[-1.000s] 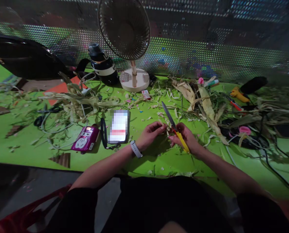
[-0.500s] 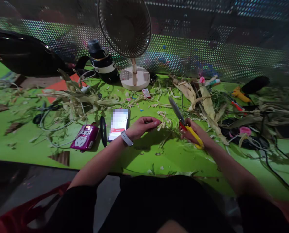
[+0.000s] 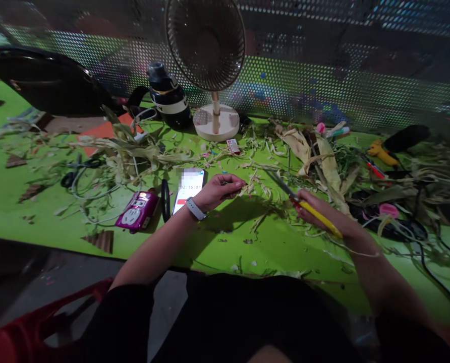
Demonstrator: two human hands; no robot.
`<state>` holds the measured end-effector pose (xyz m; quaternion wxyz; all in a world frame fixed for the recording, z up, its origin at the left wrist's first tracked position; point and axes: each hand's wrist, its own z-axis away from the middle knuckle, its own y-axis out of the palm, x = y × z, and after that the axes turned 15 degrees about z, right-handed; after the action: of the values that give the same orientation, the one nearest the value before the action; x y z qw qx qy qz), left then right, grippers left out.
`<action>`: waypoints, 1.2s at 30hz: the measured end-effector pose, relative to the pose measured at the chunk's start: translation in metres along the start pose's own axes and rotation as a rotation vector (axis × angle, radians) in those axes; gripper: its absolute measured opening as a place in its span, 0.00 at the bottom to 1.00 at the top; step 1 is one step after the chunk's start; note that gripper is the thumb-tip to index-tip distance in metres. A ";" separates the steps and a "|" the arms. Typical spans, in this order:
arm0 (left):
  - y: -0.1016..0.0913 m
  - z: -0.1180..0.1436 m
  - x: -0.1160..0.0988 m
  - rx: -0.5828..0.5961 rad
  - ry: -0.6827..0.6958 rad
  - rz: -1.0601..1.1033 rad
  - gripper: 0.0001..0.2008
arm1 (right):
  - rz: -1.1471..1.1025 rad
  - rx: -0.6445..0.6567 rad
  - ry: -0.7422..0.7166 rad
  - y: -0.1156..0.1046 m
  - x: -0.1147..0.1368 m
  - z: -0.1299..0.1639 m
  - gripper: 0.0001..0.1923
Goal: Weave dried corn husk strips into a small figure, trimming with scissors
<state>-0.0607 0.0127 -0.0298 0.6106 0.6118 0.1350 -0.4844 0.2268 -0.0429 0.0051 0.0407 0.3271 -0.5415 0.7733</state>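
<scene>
Between the thumb and fingers of my left hand is a small curly piece of shredded corn husk, its pale strips pointing right. A grey-white watch band circles that wrist. My right hand is wrapped round scissors with yellow and red handles. Their dark blades point up and left, apart from the held husk. I cannot tell how far the blades are parted. Loose husk shreds lie on the green tabletop beneath both hands. Just left of my left wrist lies a lit phone.
A purple power socket block with a white cable lies left of the phone. Behind stand a round fan and a dark bottle. Dry husks and a yellow-handled tool lie right. A perforated metal panel rises behind.
My right hand has moved a little right with the scissors, which have turned so their handles lie flatter along the wrist. My left hand keeps its pinch on the husk. The view has shifted slightly.
</scene>
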 end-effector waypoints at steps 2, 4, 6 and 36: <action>0.001 0.000 0.002 0.010 -0.024 -0.005 0.16 | 0.013 0.078 -0.003 0.004 0.003 -0.001 0.21; 0.001 0.001 0.004 0.027 -0.048 -0.019 0.17 | 0.028 0.095 -0.010 0.009 0.006 -0.002 0.21; 0.001 0.001 0.006 0.049 -0.065 -0.049 0.17 | 0.016 0.097 -0.018 0.013 0.008 -0.003 0.20; 0.007 0.004 0.013 0.055 -0.090 -0.106 0.16 | 0.086 0.078 -0.069 0.025 0.011 -0.004 0.20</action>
<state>-0.0510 0.0020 -0.0345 0.5726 0.5979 0.1259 -0.5466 0.2059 -0.0525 -0.0096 -0.0241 0.3315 -0.5258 0.7830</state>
